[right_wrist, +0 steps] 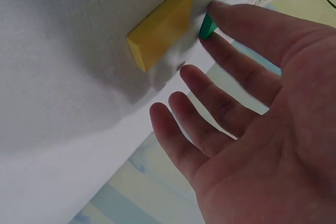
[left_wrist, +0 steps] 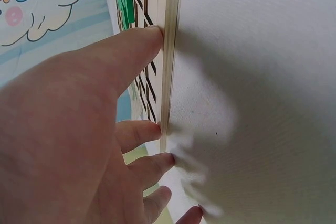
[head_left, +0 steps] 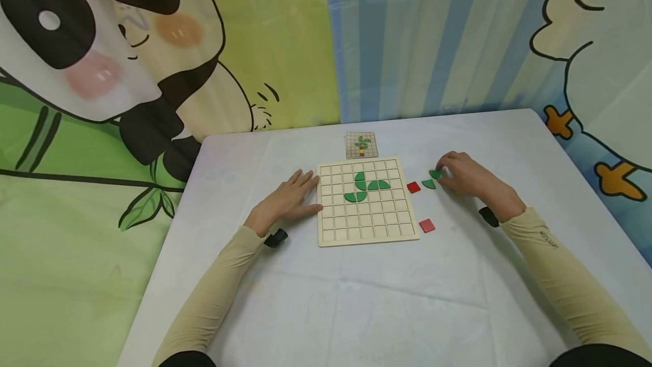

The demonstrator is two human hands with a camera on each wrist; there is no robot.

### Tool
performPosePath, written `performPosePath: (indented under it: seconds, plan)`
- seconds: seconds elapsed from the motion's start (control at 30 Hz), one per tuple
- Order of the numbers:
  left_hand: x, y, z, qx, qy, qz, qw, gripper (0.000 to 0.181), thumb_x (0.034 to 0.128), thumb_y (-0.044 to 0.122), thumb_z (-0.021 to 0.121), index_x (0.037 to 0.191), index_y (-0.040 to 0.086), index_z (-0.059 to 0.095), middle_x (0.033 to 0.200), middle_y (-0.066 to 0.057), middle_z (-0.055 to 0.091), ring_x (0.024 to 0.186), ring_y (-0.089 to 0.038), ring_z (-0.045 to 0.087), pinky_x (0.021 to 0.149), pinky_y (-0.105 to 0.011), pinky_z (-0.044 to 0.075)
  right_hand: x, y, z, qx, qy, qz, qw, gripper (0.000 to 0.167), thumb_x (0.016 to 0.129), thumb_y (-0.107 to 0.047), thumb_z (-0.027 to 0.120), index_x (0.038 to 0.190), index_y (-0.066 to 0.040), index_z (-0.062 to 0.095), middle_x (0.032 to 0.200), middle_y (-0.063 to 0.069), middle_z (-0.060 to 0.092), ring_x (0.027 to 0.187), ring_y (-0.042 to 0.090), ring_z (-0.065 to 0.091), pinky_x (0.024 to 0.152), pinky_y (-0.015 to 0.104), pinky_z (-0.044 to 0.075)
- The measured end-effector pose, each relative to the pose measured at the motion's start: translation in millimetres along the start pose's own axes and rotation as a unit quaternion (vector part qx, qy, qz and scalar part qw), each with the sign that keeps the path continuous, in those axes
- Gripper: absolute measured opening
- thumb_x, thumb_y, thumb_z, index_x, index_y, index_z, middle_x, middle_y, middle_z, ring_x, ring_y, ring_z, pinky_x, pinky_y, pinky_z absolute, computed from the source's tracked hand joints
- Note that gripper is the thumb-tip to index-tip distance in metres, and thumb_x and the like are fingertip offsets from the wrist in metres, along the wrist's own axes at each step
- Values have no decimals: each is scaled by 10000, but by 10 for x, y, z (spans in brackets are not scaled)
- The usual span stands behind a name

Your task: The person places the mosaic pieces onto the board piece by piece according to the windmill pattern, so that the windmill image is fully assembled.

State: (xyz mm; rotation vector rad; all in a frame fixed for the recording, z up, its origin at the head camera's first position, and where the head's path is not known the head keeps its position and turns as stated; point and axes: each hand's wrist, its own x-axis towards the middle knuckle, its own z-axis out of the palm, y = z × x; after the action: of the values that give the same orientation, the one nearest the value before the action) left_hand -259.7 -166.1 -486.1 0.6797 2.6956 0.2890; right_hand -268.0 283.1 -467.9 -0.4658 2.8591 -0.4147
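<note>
A wooden grid board [head_left: 367, 231] lies on the table with several green quarter-circle pieces [head_left: 378, 185] set in its upper middle squares. My left hand [head_left: 289, 199] rests at the board's left side, fingers spread, with the thumb and a fingertip touching its edge in the left wrist view. To the right of the board, my right hand [head_left: 466, 175] pinches a green quarter-circle piece [right_wrist: 209, 27] between thumb and index finger. Another green piece [head_left: 429, 184] lies close by. Under the right hand, a yellow block [right_wrist: 161, 30] sits on the cloth, mostly hidden in the head view.
A small pattern card [head_left: 362, 145] lies behind the board, printed with a green, red and yellow figure on a grid. Two red square pieces [head_left: 427, 225] lie along the board's right side. A white cloth [head_left: 387, 304] covers the table, and a printed cartoon backdrop [head_left: 285, 44] hangs behind.
</note>
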Motion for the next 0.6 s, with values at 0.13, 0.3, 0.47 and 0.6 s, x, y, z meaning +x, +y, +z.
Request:
performPosePath:
  seconds: [0.13, 0.3, 0.47, 0.6]
  plan:
    - [-1, -2, 3, -4, 2, 2, 10000, 875, 959, 623, 540, 1627, 180, 187, 1703, -87, 119, 1580, -337, -2, 1235, -598, 186, -26, 7, 15, 32, 114, -50, 9999, 345, 935, 18, 589, 1273, -16, 646, 1403, 306, 482, 1288, 510, 423, 1088, 658, 381]
    - [-8, -3, 8, -13, -1, -12, 10000, 884, 955, 633, 539, 1628, 185, 182, 1705, -81, 113, 1580, -331, -4, 1232, -606, 187, -51, -4, 28, 14, 334, 301, 9990, 327, 967, -141, 637, 1263, -2, 619, 1405, 308, 461, 1260, 502, 431, 1061, 651, 403]
    - [-12, 0, 6, 0, 2, -47, 10000, 880, 956, 635, 535, 1628, 187, 183, 1705, -77, 113, 1581, -328, -5, 1235, -603, 183, -37, -22, 40, 11, 369, 286, 9989, 307, 945, -226, 699, 1140, 7, 655, 1339, 310, 517, 1197, 494, 476, 1023, 629, 432]
    - [-13, -1, 0, -6, 3, -61, 10000, 879, 957, 640, 527, 1628, 190, 181, 1705, -70, 111, 1582, -321, -8, 1240, -592, 177, -10, -26, 58, 38, 310, 62, 9995, 271, 953, -101, 656, 1209, -14, 673, 1372, 305, 502, 1259, 503, 445, 1082, 647, 388]
